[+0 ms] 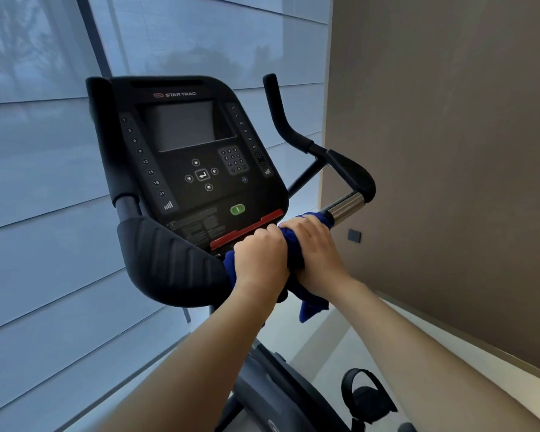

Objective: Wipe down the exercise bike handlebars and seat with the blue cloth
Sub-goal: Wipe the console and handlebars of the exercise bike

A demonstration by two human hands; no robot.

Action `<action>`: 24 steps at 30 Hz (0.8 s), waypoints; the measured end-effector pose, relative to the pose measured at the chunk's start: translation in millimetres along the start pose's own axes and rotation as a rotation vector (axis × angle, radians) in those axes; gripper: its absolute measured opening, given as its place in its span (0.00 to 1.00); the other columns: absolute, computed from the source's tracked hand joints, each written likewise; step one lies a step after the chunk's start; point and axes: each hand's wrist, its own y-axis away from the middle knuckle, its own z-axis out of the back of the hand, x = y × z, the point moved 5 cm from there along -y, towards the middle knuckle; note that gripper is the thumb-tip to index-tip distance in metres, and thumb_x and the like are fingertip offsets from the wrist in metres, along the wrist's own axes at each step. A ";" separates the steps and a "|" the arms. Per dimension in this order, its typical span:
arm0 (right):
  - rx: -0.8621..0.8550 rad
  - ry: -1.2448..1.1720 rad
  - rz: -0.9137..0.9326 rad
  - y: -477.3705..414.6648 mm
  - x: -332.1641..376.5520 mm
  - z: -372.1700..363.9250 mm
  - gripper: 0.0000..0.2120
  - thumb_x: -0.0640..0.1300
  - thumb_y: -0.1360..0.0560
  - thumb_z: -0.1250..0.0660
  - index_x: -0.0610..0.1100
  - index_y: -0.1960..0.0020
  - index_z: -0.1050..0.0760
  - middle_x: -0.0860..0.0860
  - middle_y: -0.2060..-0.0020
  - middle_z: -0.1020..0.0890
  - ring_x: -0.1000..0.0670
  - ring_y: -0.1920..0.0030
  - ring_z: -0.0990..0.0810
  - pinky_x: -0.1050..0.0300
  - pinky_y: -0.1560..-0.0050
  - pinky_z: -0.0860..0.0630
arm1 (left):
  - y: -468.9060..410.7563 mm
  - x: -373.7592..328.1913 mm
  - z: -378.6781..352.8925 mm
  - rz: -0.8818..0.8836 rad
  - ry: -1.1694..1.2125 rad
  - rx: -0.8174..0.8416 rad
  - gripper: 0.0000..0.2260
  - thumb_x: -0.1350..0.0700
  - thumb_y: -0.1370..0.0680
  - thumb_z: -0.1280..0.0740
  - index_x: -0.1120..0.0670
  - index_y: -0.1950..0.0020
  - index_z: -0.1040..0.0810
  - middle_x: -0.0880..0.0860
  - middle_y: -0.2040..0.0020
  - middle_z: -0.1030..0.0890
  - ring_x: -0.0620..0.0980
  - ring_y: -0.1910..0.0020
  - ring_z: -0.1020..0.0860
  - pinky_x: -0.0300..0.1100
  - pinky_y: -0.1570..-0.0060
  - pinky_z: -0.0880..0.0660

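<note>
Pale blue window blinds point(44, 169) fill the view behind the exercise bike, with a brown wall point(449, 151) off to my right. Both my hands are closed around the soft dark-blue cloth point(295, 258), which is wrapped over the horizontal bar of the black padded handlebars point(169, 260), just below the black console point(194, 157) with its red strip. My left hand point(259, 254) is fisted over the cloth nearer the left elbow pad, and my right hand point(317, 247) clamps it just beside, knuckles up; the two hands touch. A loose tail of cloth hangs down under my right wrist.

I judge the cloth light, limp and easy to bunch, so it wants a full wrap-around hold with the bar inside the fold, not a fingertip pinch, or it will slide off. The shiny chrome sleeve point(345, 207) just past my right hand looks slick; the cloth should glide there, while the rubbery black grip point(353, 173) beyond will likely drag. The handlebars are stiff and fixed, so I can press firmly. The seat is out of view, so that part I take as not yet done
</note>
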 end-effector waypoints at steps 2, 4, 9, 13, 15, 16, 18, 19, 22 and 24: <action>-0.044 -0.020 -0.013 -0.3 0.0 -1.6 0.23 0.47 0.30 0.30 0.45 0.38 0.31 0.48 0.43 0.24 0.48 0.41 0.29 0.51 0.33 0.35 | 0.4 -0.6 -2.6 0.010 -0.013 -0.023 0.11 0.54 0.24 0.37 0.57 0.45 0.32 0.53 0.54 0.23 0.53 0.59 0.22 0.44 0.66 0.33; -0.099 -0.038 -0.025 0.3 -0.2 -4.1 0.20 0.47 0.30 0.30 0.46 0.40 0.29 0.49 0.45 0.23 0.49 0.43 0.28 0.53 0.34 0.34 | 1.3 -2.0 -4.1 0.026 -0.029 -0.061 0.10 0.54 0.24 0.38 0.56 0.45 0.32 0.53 0.55 0.23 0.53 0.60 0.22 0.43 0.66 0.33; -0.109 0.029 -0.012 2.8 -8.2 -13.4 0.22 0.50 0.28 0.30 0.47 0.37 0.31 0.50 0.42 0.24 0.49 0.41 0.28 0.53 0.32 0.36 | -3.5 -9.5 -6.3 0.086 -0.092 -0.098 0.06 0.56 0.21 0.40 0.56 0.46 0.31 0.52 0.57 0.23 0.52 0.62 0.25 0.43 0.65 0.34; -0.085 0.061 0.030 -2.2 -21.4 -13.2 0.24 0.49 0.30 0.29 0.46 0.37 0.32 0.49 0.42 0.24 0.48 0.40 0.28 0.52 0.33 0.34 | -16.1 -19.8 -11.9 0.078 -0.130 -0.075 0.05 0.56 0.22 0.40 0.56 0.47 0.31 0.52 0.56 0.22 0.52 0.61 0.23 0.43 0.66 0.34; 0.004 0.080 0.036 -11.6 -34.1 -6.4 0.24 0.47 0.30 0.29 0.47 0.37 0.33 0.50 0.43 0.25 0.49 0.41 0.28 0.53 0.34 0.34 | -26.7 -26.3 -16.0 0.076 -0.073 -0.014 0.09 0.54 0.24 0.37 0.56 0.47 0.31 0.52 0.55 0.22 0.52 0.60 0.22 0.43 0.66 0.33; 0.058 0.075 0.039 -15.4 -39.0 -2.8 0.24 0.45 0.31 0.29 0.48 0.38 0.33 0.50 0.43 0.25 0.49 0.42 0.28 0.53 0.34 0.34 | -30.9 -28.2 -16.3 0.084 -0.036 0.021 0.11 0.52 0.25 0.36 0.55 0.47 0.31 0.51 0.56 0.22 0.52 0.61 0.22 0.43 0.66 0.33; 0.106 0.033 0.055 -19.2 -42.3 4.4 0.21 0.43 0.30 0.31 0.48 0.39 0.33 0.51 0.44 0.25 0.49 0.43 0.28 0.53 0.35 0.33 | -34.1 -28.2 -14.8 0.104 0.004 0.040 0.13 0.49 0.27 0.35 0.54 0.48 0.31 0.50 0.58 0.23 0.52 0.64 0.25 0.43 0.66 0.32; 0.102 0.007 0.061 -19.2 -41.4 7.0 0.19 0.42 0.29 0.32 0.48 0.40 0.32 0.50 0.45 0.24 0.49 0.44 0.28 0.52 0.36 0.33 | -32.7 -27.2 -13.3 0.113 0.013 0.032 0.13 0.48 0.28 0.34 0.54 0.49 0.31 0.50 0.60 0.24 0.52 0.65 0.26 0.43 0.66 0.32; 0.071 0.008 0.067 -18.1 -35.9 5.9 0.14 0.43 0.27 0.34 0.48 0.42 0.30 0.50 0.47 0.23 0.49 0.46 0.28 0.52 0.38 0.32 | -26.8 -23.8 -10.6 0.149 0.023 0.012 0.12 0.49 0.28 0.34 0.53 0.53 0.32 0.49 0.62 0.26 0.51 0.66 0.28 0.44 0.65 0.32; 0.054 0.026 0.074 -17.2 -35.7 4.3 0.13 0.43 0.27 0.34 0.49 0.43 0.30 0.51 0.47 0.23 0.49 0.47 0.28 0.52 0.38 0.32 | -23.9 -24.2 -8.1 0.179 0.004 0.014 0.12 0.49 0.28 0.33 0.53 0.54 0.34 0.50 0.60 0.24 0.51 0.65 0.27 0.44 0.63 0.32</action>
